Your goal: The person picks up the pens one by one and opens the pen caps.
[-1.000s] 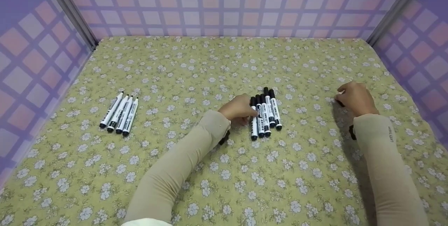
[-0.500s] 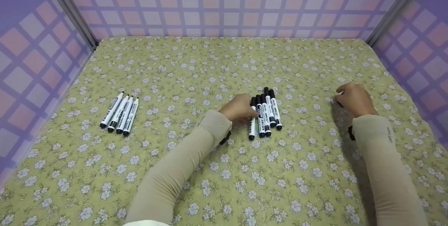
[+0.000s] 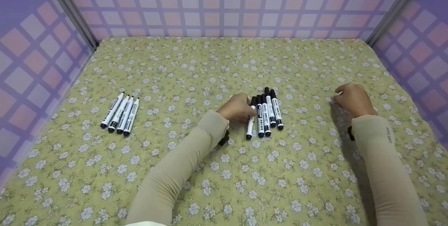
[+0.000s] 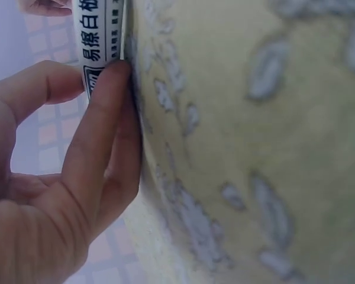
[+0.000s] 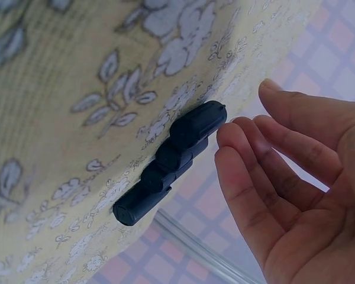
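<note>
My left hand [image 3: 237, 107] pinches a capped whiteboard marker [image 3: 250, 128] between thumb and fingers. In the left wrist view the fingertips press on the white barrel [image 4: 99, 29] with its black print, close against the cloth. Just right of it, several more capped whiteboard markers [image 3: 270, 114] lie side by side, black caps pointing away. My right hand [image 3: 355, 99] is off to the right with fingers loosely bent and nothing in them. The right wrist view shows a row of loose black marker caps [image 5: 198, 124] by its fingertips; in the head view the hand hides them.
Several uncapped whiteboard markers [image 3: 120, 115] lie together at the left, their tips pointing away. A yellow flowered cloth [image 3: 196, 68] covers the table. Purple checkered walls [image 3: 224, 8] enclose the back and both sides.
The marker in my left hand has swung its near end leftward, leaving a gap to its neighbours. My right hand has shifted slightly left, covering the dark cap seen earlier beside its fingers.
</note>
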### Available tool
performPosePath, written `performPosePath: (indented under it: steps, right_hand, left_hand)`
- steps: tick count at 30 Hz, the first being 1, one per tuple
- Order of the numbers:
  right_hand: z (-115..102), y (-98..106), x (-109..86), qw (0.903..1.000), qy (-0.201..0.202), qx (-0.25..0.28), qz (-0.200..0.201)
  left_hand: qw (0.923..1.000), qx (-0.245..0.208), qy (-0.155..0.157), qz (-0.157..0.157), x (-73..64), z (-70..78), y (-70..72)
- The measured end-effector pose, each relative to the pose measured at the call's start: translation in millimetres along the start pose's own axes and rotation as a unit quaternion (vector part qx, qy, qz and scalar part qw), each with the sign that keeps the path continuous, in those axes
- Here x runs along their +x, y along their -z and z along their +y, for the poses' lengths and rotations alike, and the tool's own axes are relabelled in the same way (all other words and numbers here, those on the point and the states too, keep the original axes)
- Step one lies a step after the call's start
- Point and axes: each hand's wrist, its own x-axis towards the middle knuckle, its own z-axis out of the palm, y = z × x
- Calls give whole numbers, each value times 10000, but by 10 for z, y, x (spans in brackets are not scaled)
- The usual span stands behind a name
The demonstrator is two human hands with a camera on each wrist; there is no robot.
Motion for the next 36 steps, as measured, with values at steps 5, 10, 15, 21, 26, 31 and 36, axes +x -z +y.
performPosePath:
  steps: [5,10,15,21,26,31,36]
  right_hand:
    - [-20,11,0,10000,29,14,12]
    - [-28,15,1,10000,-4,3,-25]
    - [-91,22,-4,10000,-28,-17,-51]
    - [-177,39,9,9999,25,-134,-94]
    - [-222,30,11,9998,107,-98,-142]
    - [-284,33,0,9997,212,-120,-98]
    - [-345,31,-6,9994,228,-199,-146]
  left_hand:
    - [9983,-529,-51,-254,-2,-64,55]
    - [9937,-1035,-19,-441,-6,-95,72]
    - [9910,-1233,-22,-512,12,-125,85]
    - [9866,-1482,114,-669,20,-118,133]
    - [9838,-1622,60,-766,0,-127,177]
    - [9884,-1347,-130,-689,-21,-130,239]
    - [9894,-1293,-199,-633,-72,-118,297]
